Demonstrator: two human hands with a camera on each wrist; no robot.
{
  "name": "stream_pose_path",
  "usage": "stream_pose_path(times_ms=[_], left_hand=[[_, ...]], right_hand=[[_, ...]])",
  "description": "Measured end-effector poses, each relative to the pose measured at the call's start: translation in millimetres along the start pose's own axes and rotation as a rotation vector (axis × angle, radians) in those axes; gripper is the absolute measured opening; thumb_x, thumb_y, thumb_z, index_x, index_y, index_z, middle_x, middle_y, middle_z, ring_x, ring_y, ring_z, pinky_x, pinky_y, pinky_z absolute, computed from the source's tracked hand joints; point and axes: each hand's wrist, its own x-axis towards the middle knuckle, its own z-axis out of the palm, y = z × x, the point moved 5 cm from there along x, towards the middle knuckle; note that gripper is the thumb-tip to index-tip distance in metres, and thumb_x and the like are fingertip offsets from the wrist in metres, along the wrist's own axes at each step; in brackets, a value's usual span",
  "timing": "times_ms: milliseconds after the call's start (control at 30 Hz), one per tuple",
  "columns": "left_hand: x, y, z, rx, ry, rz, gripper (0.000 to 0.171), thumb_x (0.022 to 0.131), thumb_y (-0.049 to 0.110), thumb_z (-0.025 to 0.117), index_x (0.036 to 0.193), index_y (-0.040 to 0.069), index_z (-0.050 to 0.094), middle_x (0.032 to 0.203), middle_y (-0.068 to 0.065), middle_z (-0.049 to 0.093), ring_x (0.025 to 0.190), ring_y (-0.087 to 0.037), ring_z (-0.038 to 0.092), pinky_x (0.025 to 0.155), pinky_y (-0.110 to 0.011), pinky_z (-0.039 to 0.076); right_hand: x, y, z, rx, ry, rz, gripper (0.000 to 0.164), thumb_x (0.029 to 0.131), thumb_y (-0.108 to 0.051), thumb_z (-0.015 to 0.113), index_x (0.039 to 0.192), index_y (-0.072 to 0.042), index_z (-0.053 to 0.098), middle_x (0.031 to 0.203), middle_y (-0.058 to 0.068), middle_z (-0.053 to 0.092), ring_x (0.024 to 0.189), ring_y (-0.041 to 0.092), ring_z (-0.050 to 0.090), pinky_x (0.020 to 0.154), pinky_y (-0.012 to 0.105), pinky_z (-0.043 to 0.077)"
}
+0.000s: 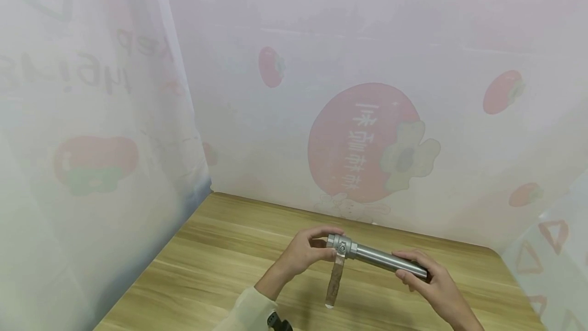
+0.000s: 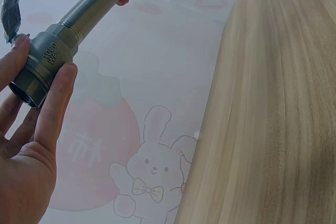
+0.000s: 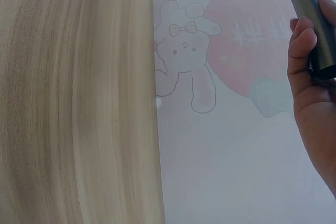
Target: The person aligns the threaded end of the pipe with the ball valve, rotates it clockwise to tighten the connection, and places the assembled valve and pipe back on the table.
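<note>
A steel ball valve (image 1: 341, 245) is joined to one end of a straight, shiny metal pipe (image 1: 383, 258). My left hand (image 1: 304, 252) grips the valve body between thumb and fingers, near its open threaded end. Raised lettering shows on the valve body (image 2: 51, 52) in the left wrist view. From the valve, a lever handle (image 1: 336, 281) in a wrinkled plastic wrap points toward me. At the pipe's far end, my right hand (image 1: 434, 281) holds the tube with thumb and fingers around it. The right wrist view shows the dark pipe end (image 3: 321, 61) beside the palm.
Both hands hold the piece above a wood-grain table (image 1: 220, 249). A pale printed curtain (image 1: 257, 132) with red fruit drawings stands behind the table and along its sides. A dark watch band (image 1: 279, 322) sits by the left sleeve.
</note>
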Motion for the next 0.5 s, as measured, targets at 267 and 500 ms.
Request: stream_pose_path(times_ms=[267,500], left_hand=[[0.0,0.3,0.1,-0.014,0.006,-0.008,0.049,0.095,0.004,0.078,0.144,0.009,0.069,0.141,-0.021,0.066,0.112,-0.024,0.074,0.096,-0.04,0.068],[-0.5,0.8,0.1,-0.013,0.002,0.002,0.049,0.096,0.004,0.077,0.144,0.008,0.069,0.139,-0.022,0.066,0.112,-0.023,0.074,0.096,-0.04,0.068]], right_hand=[[0.0,1.6,-0.2,0.005,0.002,0.035,0.037,0.106,-0.01,0.07,0.143,-0.012,0.068,0.126,-0.005,0.071,0.083,0.016,0.066,0.066,0.028,0.061],[0.2,0.8,-0.2,0.008,0.017,0.0,0.038,0.106,-0.006,0.069,0.144,-0.012,0.067,0.112,-0.001,0.071,0.076,0.012,0.065,0.06,0.029,0.059]])
